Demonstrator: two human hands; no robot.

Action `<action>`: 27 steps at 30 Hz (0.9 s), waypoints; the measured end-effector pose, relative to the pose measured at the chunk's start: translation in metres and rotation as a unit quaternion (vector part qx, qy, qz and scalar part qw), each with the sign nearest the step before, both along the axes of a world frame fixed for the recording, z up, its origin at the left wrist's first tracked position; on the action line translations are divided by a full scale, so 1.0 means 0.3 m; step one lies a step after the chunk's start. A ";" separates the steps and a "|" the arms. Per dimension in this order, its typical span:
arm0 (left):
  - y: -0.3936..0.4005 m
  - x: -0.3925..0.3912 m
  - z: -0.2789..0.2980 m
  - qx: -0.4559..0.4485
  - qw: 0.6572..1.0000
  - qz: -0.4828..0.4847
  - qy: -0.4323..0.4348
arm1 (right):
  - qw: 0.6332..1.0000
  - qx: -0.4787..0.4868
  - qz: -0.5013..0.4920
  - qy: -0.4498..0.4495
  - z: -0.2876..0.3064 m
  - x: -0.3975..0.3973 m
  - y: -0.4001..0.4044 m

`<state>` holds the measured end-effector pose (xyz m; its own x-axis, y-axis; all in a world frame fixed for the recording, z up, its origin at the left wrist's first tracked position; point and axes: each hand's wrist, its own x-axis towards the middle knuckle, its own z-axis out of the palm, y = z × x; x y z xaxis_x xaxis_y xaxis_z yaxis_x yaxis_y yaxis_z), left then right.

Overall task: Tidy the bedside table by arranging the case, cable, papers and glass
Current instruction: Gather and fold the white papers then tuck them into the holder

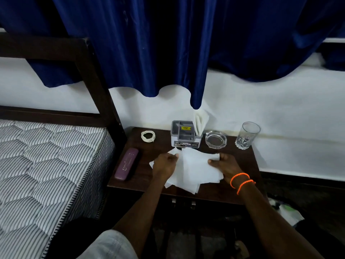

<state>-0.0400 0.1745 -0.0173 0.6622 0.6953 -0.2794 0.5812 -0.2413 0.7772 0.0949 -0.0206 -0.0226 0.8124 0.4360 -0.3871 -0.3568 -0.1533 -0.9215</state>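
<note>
Fingers of left hand (164, 164) curled onto the left edge of the papers (194, 171), fingertips pinching a sheet corner near the top. Fingers of right hand (226, 166) flat on the right edge of the same pile, thumb pressed on top of the sheets, palm down on the bedside table (240, 193). Both hands gripping papers, one per side. Orange bands (240, 181) on right wrist.

Papers: loose, fanned stack of white sheets, corners misaligned, lying front-centre on the dark wooden top, lowest corners close to the front edge.

Case (127, 163): purple, closed, lying flat near the left edge, long axis running front to back, apart from the papers.

Cable (148, 136): white, coiled in a loop, back-left of the top, beyond the case.

Organizer box (184, 134): grey, back-centre, just behind the papers, white folded tissues (200, 119) sticking up from its right side.

Ashtray (216, 138): clear glass, just right of the box.

Glass (247, 135): clear tumbler, upright, back-right corner, appears empty, well apart from both hands.

Mattress (46, 165) to the left, blue curtain (168, 43) above.
</note>
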 end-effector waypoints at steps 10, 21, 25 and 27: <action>-0.047 0.008 -0.029 0.136 0.981 -0.042 0.135 | 0.989 0.024 -0.002 0.144 -0.059 0.029 -0.058; -0.035 0.001 -0.053 0.128 0.992 0.016 0.010 | 0.984 0.041 0.026 0.170 -0.089 0.013 -0.048; -0.021 0.007 -0.070 0.075 0.993 0.026 -0.085 | 0.983 0.054 0.033 0.173 -0.079 0.003 -0.036; -0.016 0.012 -0.065 0.024 0.992 0.012 -0.121 | 0.982 0.072 0.034 0.170 -0.067 -0.006 -0.029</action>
<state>-0.0366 0.1698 -0.0369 0.6892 0.7200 -0.0812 0.3852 -0.2692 0.8827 0.0932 -0.0292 -0.0428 0.6137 0.5547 -0.5618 -0.6412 -0.0650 -0.7646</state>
